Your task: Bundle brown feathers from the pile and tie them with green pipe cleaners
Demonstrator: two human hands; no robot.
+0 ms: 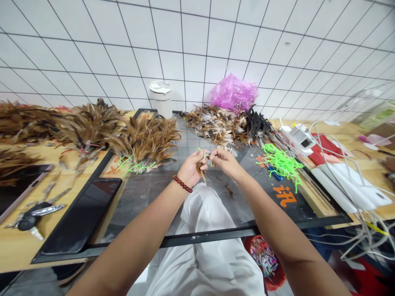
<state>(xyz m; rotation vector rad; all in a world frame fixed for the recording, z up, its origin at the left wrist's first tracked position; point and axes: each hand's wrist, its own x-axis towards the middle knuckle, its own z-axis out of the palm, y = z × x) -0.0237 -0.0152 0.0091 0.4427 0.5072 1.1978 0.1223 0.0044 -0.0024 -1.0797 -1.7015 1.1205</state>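
Observation:
My left hand (pixel 190 168), with a red bead bracelet (pixel 182 183) at the wrist, is closed around a small bunch of brown feathers (pixel 202 174) whose tips point down toward me. My right hand (pixel 226 161) pinches at the quill end of that bunch, fingertips almost touching the left ones. Bits of bright green string show between the hands, and the right fingers appear to hold it. To the left lies a pile of brown feather bunches (pixel 146 137) tied with green string. A heap of loose green strings (pixel 280 161) lies on the right.
Mottled feathers (pixel 216 123) and black feathers (pixel 258 123) lie at the back, below a pink plastic bag (pixel 234 93). A lidded white cup (pixel 161 98) stands by the wall. Left are a phone (pixel 84 213) and keys (pixel 37 213); right, white cables and a power strip (pixel 352 185). A red bin (pixel 276 279) sits below.

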